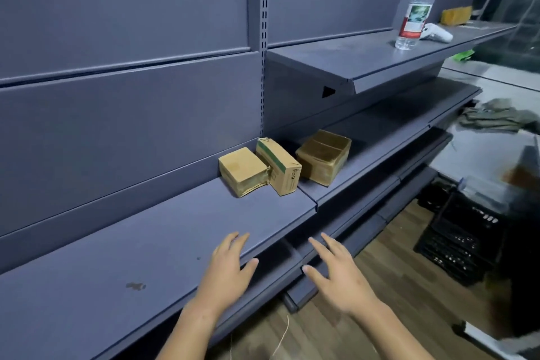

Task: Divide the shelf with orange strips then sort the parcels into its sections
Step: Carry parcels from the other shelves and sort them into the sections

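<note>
Three cardboard parcels stand at the back of the grey shelf (146, 257): a plain one (241, 171), one with a green stripe (280, 165) leaning against it, and a larger taped one (323, 156) just right of the shelf joint. My left hand (229, 267) hovers over the shelf's front edge with fingers spread, holding nothing. Beside it, my right hand (339, 272) is out in front of the shelf edge, fingers spread and empty. No orange strips are in view.
On the upper shelf (336, 58) at the right stand a clear water bottle (416, 6), a white controller (438, 32) and a yellow box (455, 15). Black crates (455, 240) sit on the wooden floor at the right. Folded green cloth (496, 117) lies beyond.
</note>
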{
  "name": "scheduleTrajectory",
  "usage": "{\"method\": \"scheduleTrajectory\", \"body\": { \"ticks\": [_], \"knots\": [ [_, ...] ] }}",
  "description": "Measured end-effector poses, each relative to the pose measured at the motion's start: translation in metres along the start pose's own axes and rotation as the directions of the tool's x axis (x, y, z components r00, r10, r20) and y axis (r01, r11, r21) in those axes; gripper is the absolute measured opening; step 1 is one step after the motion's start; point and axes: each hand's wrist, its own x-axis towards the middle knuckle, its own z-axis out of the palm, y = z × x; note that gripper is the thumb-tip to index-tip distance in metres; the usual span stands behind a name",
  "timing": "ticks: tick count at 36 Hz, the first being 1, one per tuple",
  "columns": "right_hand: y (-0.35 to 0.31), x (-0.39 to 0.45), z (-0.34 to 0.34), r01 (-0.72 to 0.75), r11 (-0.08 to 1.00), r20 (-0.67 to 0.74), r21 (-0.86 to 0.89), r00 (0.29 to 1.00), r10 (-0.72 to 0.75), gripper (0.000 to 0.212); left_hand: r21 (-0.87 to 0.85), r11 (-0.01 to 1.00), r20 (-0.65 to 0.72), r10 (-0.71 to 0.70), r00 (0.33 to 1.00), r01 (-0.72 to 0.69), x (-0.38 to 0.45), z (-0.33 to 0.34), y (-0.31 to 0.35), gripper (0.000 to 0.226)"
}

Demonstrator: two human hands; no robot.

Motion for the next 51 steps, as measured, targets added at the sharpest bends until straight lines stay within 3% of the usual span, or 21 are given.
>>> {"method": "scheduleTrajectory", "body": {
  "ticks": [13,21,34,44,51],
  "knots": [
    [-0.001,0.123,-0.019,0.048,0.997,0.018,0.058,0.999,-0.049,0.067,-0.101,0.983,-0.030,-0.156,0.987,0.152,0.089,0.016,-0.013,0.062],
    [0.003,0.210,-0.033,0.092,0.985,-0.058,0.146,0.995,-0.085,0.068,-0.147,0.955,-0.108,-0.274,0.956,0.257,0.140,0.022,-0.004,0.065],
    [0.013,0.288,-0.041,0.251,0.960,-0.048,0.128,0.968,-0.246,0.064,0.057,0.929,-0.210,-0.346,0.915,0.365,0.229,0.017,0.027,0.066],
    [0.008,0.307,-0.039,0.209,0.961,-0.112,0.184,0.975,-0.190,0.049,0.110,0.891,-0.309,-0.391,0.867,0.441,0.231,0.026,0.017,0.065],
    [0.000,0.302,-0.033,0.174,0.931,-0.205,0.320,0.973,-0.111,0.043,0.042,0.872,-0.376,-0.439,0.816,0.488,0.221,0.018,0.001,0.068]
  ]
}}
